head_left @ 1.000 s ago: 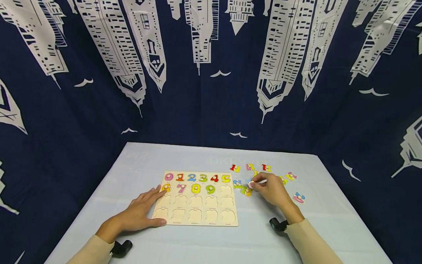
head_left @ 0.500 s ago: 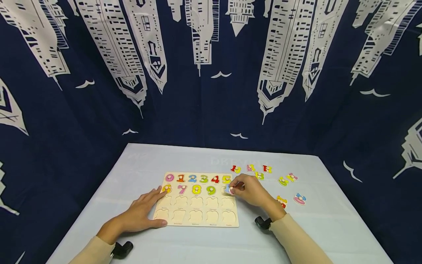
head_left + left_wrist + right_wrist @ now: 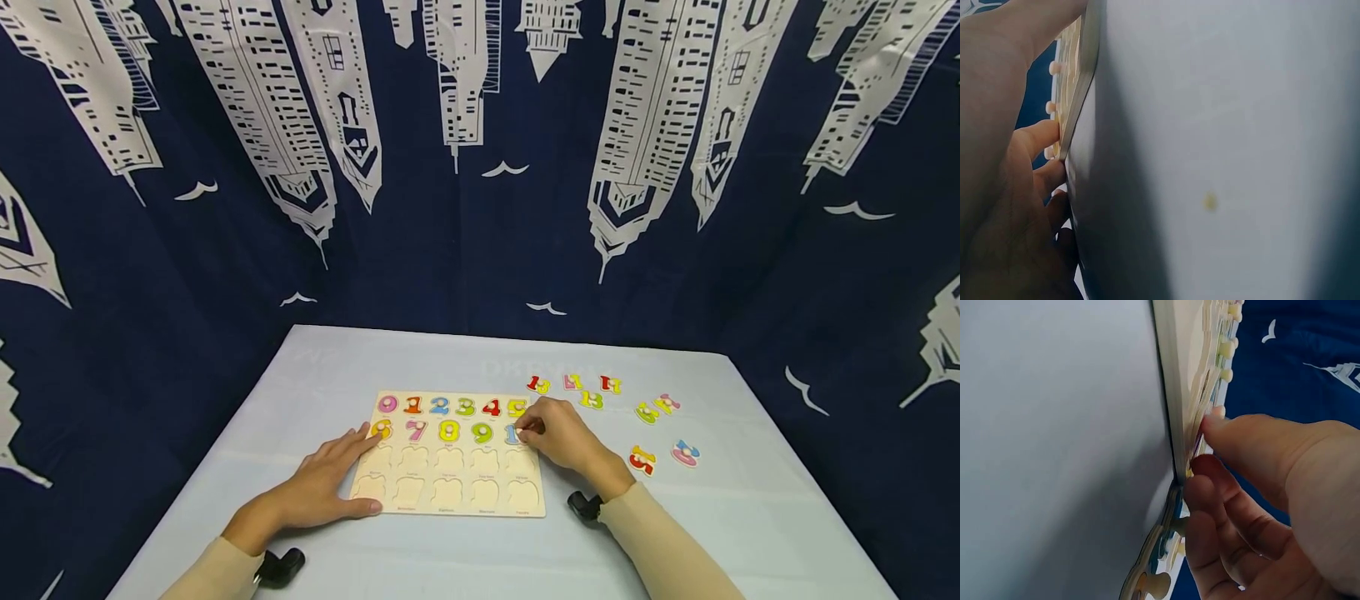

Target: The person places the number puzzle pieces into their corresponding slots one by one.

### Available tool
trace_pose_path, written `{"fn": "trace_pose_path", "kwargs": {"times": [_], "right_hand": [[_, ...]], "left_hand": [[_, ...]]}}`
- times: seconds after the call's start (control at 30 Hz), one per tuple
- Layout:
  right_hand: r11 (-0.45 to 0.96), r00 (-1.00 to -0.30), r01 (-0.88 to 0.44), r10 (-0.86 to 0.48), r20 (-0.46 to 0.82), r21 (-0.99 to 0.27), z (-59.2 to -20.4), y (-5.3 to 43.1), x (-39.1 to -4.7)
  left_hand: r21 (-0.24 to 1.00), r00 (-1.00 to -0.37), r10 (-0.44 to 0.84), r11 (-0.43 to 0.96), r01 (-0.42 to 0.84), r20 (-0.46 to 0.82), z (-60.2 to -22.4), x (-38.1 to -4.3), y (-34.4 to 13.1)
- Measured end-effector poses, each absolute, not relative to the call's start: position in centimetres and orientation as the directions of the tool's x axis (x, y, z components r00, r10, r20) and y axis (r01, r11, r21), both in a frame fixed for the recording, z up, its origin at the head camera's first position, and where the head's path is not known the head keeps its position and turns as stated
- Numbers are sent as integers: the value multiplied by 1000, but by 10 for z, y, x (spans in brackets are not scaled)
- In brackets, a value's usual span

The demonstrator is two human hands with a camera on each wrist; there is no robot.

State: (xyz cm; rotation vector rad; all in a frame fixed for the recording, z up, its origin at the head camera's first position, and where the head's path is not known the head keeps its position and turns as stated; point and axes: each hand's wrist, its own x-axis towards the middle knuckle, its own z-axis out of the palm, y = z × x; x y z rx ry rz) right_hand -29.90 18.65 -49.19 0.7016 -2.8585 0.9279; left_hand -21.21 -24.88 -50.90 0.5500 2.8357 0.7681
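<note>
A wooden number puzzle board (image 3: 467,475) lies on the table, its top row and most of the second holding coloured number pieces with knobs. At the right end of the second row, my right hand (image 3: 562,433) pinches a number piece (image 3: 512,434) with a blue 1 showing; the fingers hide its other part. In the right wrist view, thumb and fingertips meet at the board's edge beside a knob (image 3: 1218,412). My left hand (image 3: 318,482) rests on the board's left edge with fingers spread, its index finger by the yellow 6 (image 3: 382,429).
Several loose number pieces lie right of the board, among them a red and yellow one (image 3: 642,460), a pink and blue one (image 3: 686,453) and a yellow and green one (image 3: 592,401). The white table (image 3: 420,558) ends at a dark blue patterned cloth (image 3: 465,250).
My right hand has carried the number piece left from the loose pieces onto the second row's right-end recess. The left hand has stayed on the board.
</note>
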Motion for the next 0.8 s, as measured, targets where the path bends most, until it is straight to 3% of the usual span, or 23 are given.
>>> {"fn": "trace_pose_path", "kwargs": {"times": [0.8], "right_hand": [[748,-924,-381,-331,192,-543,-490,201,-300]], "left_hand": [[520,-920,388,800,300,-65,-506,-211,-247]]}}
